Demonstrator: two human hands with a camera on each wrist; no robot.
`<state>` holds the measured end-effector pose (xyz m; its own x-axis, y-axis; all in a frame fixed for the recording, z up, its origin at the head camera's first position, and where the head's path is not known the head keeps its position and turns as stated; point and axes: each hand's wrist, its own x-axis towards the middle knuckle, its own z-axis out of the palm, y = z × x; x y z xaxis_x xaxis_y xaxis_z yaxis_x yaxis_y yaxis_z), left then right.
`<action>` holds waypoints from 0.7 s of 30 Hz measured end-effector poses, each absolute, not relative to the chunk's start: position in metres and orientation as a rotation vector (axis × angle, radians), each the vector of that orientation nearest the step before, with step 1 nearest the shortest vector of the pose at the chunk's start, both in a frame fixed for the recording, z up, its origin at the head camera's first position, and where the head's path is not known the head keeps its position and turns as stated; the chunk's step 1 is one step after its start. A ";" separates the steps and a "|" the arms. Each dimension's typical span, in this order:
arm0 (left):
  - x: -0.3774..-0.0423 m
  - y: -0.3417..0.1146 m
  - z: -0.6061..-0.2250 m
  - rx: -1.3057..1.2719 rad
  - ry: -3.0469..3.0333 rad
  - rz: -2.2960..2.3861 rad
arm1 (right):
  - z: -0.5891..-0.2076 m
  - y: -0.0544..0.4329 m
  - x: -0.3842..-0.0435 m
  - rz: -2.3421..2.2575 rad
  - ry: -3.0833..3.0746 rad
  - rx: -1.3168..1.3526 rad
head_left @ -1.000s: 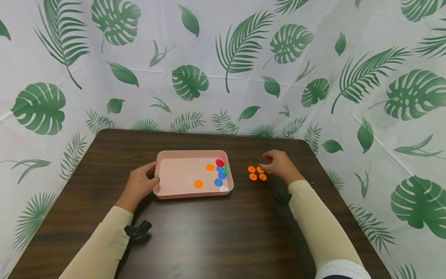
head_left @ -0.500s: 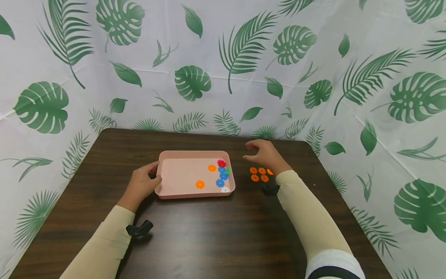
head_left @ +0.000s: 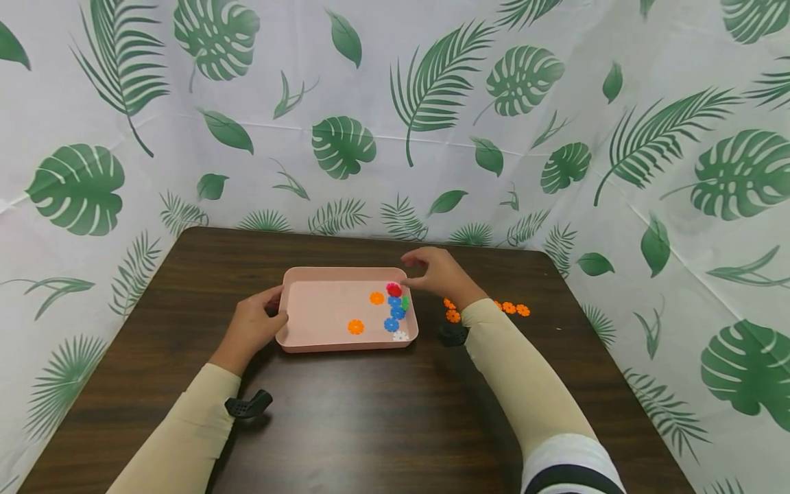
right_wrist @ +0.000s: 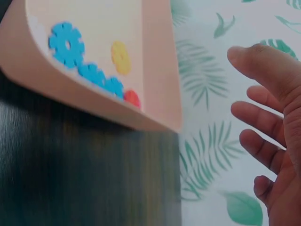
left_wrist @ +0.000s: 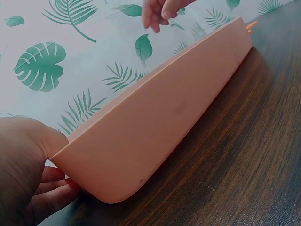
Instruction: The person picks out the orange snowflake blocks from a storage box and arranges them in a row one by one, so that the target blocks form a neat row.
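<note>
A shallow pink tray (head_left: 321,309) lies on the dark wooden table. My left hand (head_left: 249,326) grips its left end, thumb at the rim and fingers against the outer wall, as the left wrist view (left_wrist: 28,169) also shows. Inside the tray are notched plastic discs: two orange discs (head_left: 356,326), several blue discs (head_left: 391,324), a red disc (head_left: 394,289), a green disc (head_left: 404,303) and a white disc (head_left: 400,336). My right hand (head_left: 441,274) hovers by the tray's back right corner, fingers apart with nothing between them in the right wrist view.
Several orange discs (head_left: 453,316) lie on the table (head_left: 370,425) right of the tray, partly hidden by my right forearm. More orange discs (head_left: 522,310) show beyond the sleeve. A leaf-patterned curtain (head_left: 259,144) stands behind and beside the table.
My right hand has moved left from the orange discs on the table to the tray's back right corner, and its fingers have spread. The left hand keeps its grip on the tray.
</note>
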<state>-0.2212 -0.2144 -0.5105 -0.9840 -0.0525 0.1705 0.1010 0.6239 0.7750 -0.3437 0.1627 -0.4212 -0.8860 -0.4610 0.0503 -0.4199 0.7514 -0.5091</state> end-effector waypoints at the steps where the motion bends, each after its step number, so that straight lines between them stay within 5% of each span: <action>1: -0.221 -0.214 -0.510 -0.038 -2.670 -1.294 | -0.423 0.159 -0.344 -0.803 2.848 -0.723; 21: -0.222 -0.215 -0.509 -0.006 -2.704 -1.330 | -0.451 0.100 -0.329 -0.704 2.634 -0.885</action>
<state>-0.2218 -0.2154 -0.5092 -0.9917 -0.0529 0.1169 0.0604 0.6119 0.7886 -0.3295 0.0997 -0.4507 -0.7754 -0.6234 -0.1008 -0.4900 0.6947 -0.5265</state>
